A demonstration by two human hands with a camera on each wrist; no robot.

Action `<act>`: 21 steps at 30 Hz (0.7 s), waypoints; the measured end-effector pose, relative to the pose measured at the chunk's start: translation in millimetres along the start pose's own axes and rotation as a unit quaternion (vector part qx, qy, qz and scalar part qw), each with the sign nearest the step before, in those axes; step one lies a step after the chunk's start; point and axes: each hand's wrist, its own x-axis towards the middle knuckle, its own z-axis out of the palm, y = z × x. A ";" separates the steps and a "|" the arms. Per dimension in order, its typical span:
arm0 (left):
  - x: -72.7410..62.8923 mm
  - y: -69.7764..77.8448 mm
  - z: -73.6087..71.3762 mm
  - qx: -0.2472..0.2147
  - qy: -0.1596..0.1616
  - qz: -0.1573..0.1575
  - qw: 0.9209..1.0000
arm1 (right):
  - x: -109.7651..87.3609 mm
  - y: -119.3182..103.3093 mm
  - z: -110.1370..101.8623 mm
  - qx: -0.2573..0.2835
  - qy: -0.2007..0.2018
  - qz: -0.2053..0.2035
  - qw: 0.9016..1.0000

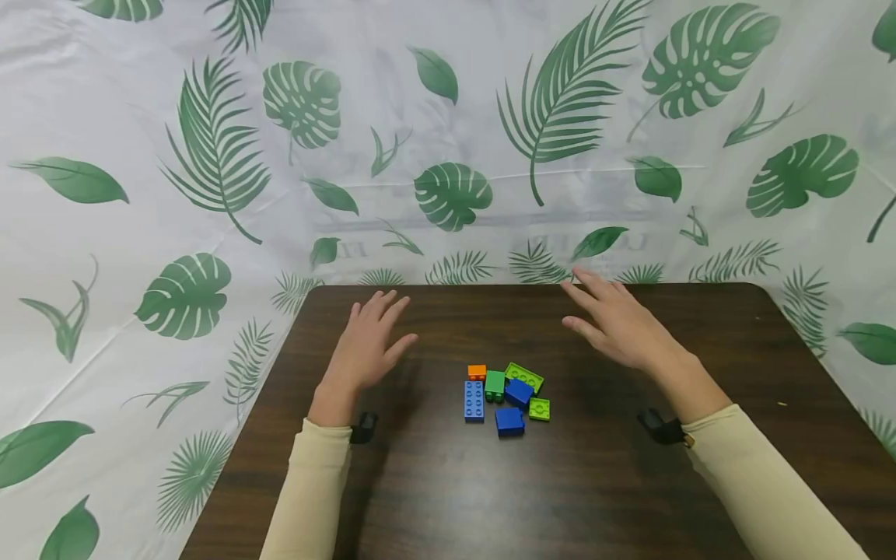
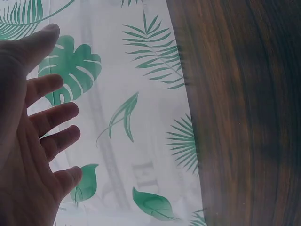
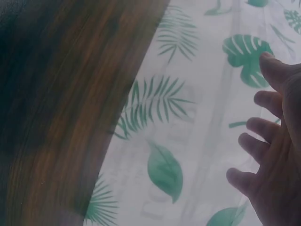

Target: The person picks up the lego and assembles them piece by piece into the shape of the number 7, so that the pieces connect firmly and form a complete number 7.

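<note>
Where the small plastic bricks cluster mid-table, a green brick lies with its studs facing six o'clock. From it, a small orange brick sits at ten o'clock, a light-blue rectangular brick with eight studs upward at eight, a glossy dark-blue brick at five, and a lime-green square piece at four. Well apart from the cluster, the left hand at ten o'clock and right hand at two have fingers spread above the dark wood-grain table.
</note>
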 end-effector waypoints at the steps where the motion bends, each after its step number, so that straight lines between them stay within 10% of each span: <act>1: -0.2 -0.4 0.3 -0.001 0.001 0.000 1.000 | 0.5 -0.3 0.2 0.001 0.000 0.000 1.000; 13: -7.1 17.3 18.9 -0.048 0.021 0.049 0.997 | -3.4 -15.7 28.6 0.013 -0.039 -0.035 0.999; 21: -11.7 76.5 50.0 -0.060 -0.074 0.118 0.988 | -14.1 -38.2 69.9 0.036 -0.095 -0.018 0.995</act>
